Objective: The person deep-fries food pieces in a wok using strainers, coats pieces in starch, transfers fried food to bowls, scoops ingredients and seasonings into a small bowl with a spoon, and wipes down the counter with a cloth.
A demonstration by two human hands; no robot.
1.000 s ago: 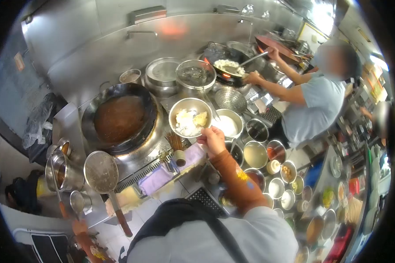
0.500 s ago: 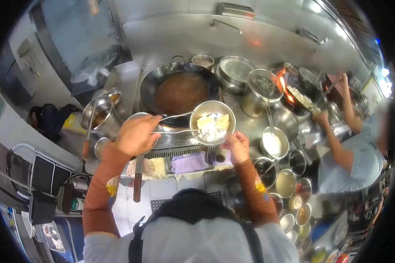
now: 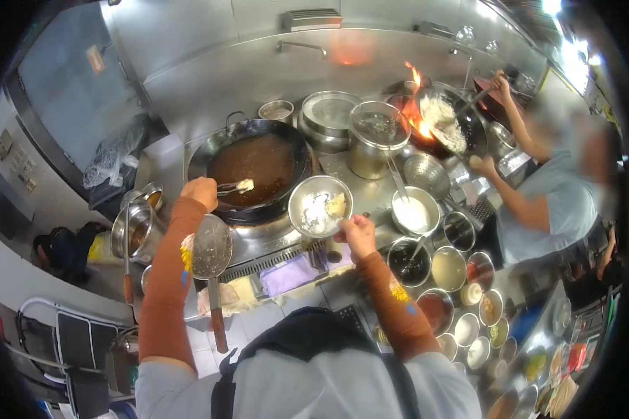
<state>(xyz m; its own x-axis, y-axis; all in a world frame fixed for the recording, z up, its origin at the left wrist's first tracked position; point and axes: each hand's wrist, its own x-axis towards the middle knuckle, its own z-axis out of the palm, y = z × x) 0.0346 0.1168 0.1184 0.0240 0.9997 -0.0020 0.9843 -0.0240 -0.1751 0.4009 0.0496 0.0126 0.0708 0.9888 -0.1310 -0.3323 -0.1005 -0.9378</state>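
Observation:
My left hand (image 3: pixel 201 193) is closed around metal tongs (image 3: pixel 226 189). A pale coated piece of food (image 3: pixel 245 185) sits between their tips, above the left side of a black wok (image 3: pixel 298 155) filled with brown liquid. With its fingers, my right hand (image 3: pixel 358 236) grips the rim of a steel bowl (image 3: pixel 298 200), which is tilted towards me beside the wok. White powder (image 3: pixel 317 218) and a few yellowish pieces (image 3: pixel 335 204) lie in the bowl.
A mesh strainer (image 3: pixel 212 246) with a wooden handle lies under my left forearm. Right of the wok stand a tall pot (image 3: pixel 370 162) and a bowl of white contents (image 3: pixel 414 211). At the right, a co-worker (image 3: pixel 545 202) tosses food in a flaming wok (image 3: pixel 474 133).
My left hand has moved the tongs out of the bowl and left over the wok, with a piece in their tips. The bowl has shifted slightly left. The co-worker's food is now tossed up.

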